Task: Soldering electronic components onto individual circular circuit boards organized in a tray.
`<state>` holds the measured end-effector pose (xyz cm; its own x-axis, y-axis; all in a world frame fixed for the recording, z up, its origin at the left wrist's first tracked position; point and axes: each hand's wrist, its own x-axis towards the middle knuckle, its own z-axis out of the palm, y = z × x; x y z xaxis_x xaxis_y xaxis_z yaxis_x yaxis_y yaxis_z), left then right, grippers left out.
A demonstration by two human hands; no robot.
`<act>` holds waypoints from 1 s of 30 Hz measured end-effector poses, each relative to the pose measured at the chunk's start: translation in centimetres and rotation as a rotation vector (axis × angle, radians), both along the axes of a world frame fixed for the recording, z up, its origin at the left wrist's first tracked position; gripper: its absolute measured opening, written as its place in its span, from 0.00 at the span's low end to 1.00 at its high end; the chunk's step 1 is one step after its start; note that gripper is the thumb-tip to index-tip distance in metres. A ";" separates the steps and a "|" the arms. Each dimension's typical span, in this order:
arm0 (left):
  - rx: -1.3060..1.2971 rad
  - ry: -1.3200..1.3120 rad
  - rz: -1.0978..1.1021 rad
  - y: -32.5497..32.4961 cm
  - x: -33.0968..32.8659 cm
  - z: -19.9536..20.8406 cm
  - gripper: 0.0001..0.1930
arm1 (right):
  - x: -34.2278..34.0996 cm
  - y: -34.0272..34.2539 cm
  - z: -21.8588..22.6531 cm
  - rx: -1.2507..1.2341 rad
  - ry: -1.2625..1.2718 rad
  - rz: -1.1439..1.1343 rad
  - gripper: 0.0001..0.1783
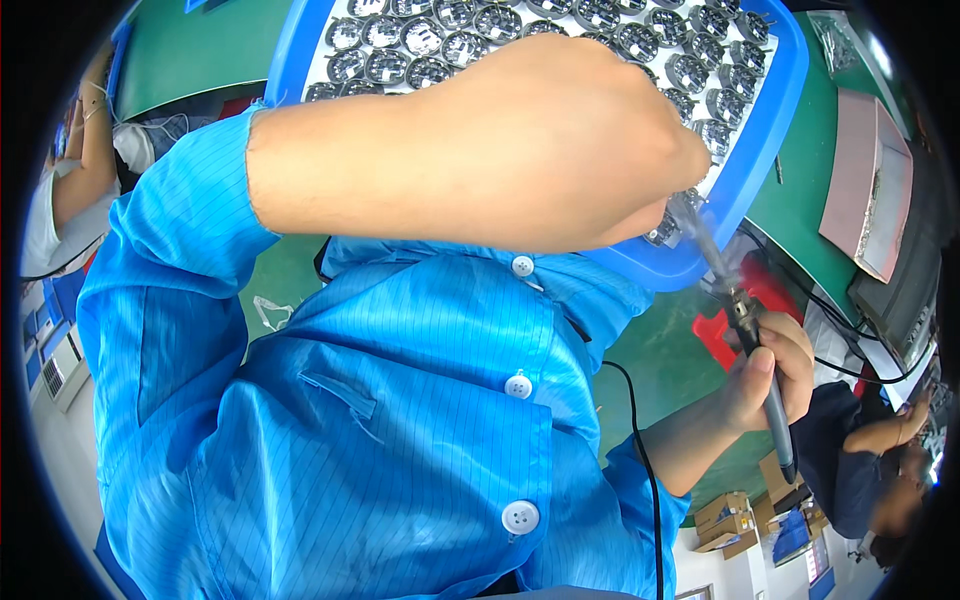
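My right hand (772, 372) grips a soldering iron (746, 325) by its dark grey handle, its metal shaft slanting up to the left. Pale smoke hangs around the shaft near the tip. Close to that tip is my left hand (625, 140), closed, its back turned up and its forearm crossing from the left. Its fingertips are hidden, so what they pinch cannot be made out. Beneath it lies a blue tray (790, 62) with a white lining, filled with several rows of small round black parts (497, 22). Another round part (660, 232) shows just below my left hand.
A red object (712, 338) lies beyond the iron. A pinkish box (868, 185) stands on the green table (800, 215) at right. A black cable (640, 430) runs past my right forearm. Other people work at far left and right; cardboard boxes (725, 520) sit lower right.
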<state>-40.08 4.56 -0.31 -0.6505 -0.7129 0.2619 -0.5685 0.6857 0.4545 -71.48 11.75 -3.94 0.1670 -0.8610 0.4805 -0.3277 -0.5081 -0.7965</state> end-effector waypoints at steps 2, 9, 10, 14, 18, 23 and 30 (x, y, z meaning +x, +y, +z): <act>0.023 0.030 -0.006 -0.2 0.1 0.0 0.05 | 0.4 -0.2 0.0 0.006 0.031 -0.028 0.16; 0.038 0.013 -0.029 -0.3 0.1 0.1 0.05 | 0.6 -0.7 0.1 -0.015 0.012 0.016 0.16; 0.053 0.015 -0.024 -0.3 0.1 0.1 0.05 | 0.6 -0.8 0.1 -0.021 0.008 0.034 0.16; 0.034 0.004 -0.013 -0.4 0.2 -0.1 0.05 | 0.7 -0.7 0.1 0.052 -0.024 0.009 0.16; 0.002 -0.021 -0.044 -0.4 0.3 -0.2 0.05 | 0.7 -1.0 0.1 0.011 -0.003 0.042 0.16; 0.074 -0.039 -0.019 -0.7 0.3 0.6 0.05 | 0.3 -1.0 0.2 -0.021 0.041 0.043 0.17; 0.125 -0.139 -0.028 -2.2 0.7 3.2 0.11 | 0.2 -1.7 0.2 -0.007 -0.186 0.048 0.19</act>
